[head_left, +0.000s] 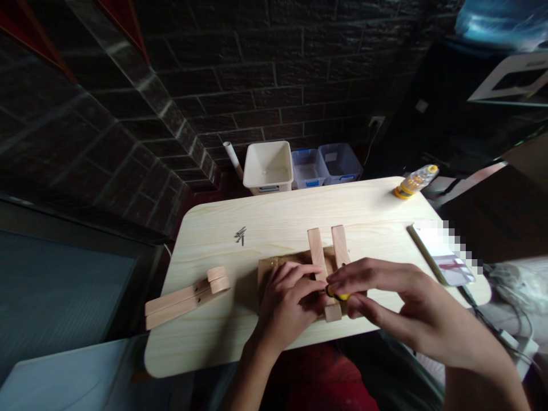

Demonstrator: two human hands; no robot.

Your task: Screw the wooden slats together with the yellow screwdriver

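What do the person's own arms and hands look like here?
The left hand and right hand are bare, with five-fingered human shapes and no gloves or rings visible. Neither the left forearm nor the right forearm shows a sleeve, watch or clear marking.

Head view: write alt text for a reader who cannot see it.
A person's right hand grips a yellow tool over wooden strips at a pale table, the left hand beside it. To the left lie small dark fasteners and a joined wooden piece; a clear bottle stands at the far right corner.
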